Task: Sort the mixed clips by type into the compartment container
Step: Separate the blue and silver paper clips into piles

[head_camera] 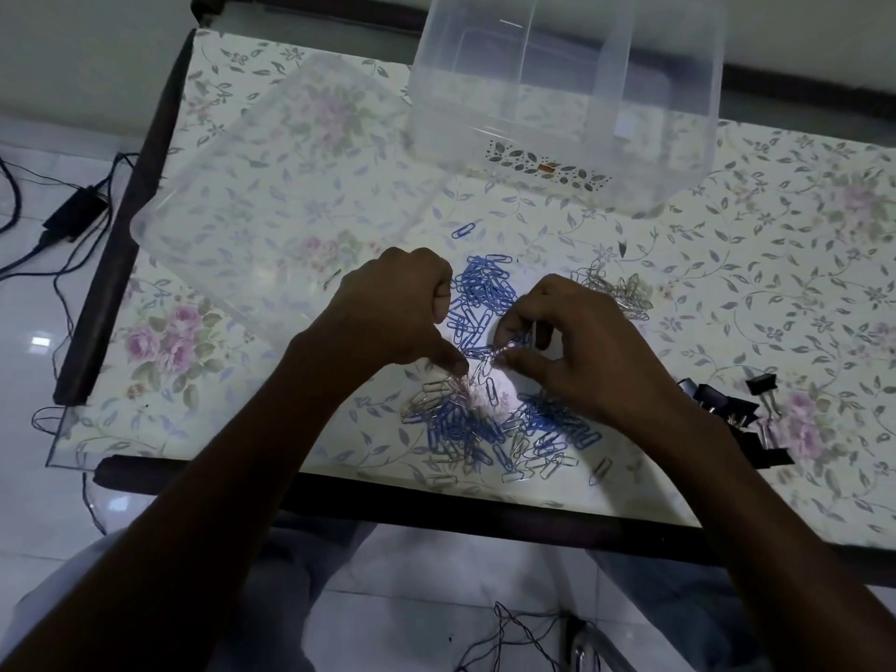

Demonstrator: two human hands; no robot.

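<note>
Left hand (392, 312): curling its fingers into a loose fist, thumb tip pressing down on silver clips at the near edge of the blue pile.
Right hand (577, 341): pinching a few linked paper clips, blue and silver as far as the dim view shows, between thumb and fingers.
Mixed clips (489, 429): lying in a heap near the table's near edge, between the forearms.
Blue clip pile (482, 288): sitting just beyond the hands.
Silver clip pile (613, 288): lying right of the blue pile.
Black binder clips (727, 409): clustering at near right.
Clear container (562, 99): standing at the far side.
Clear tray (271, 186): resting at far left on the floral table (776, 283).
</note>
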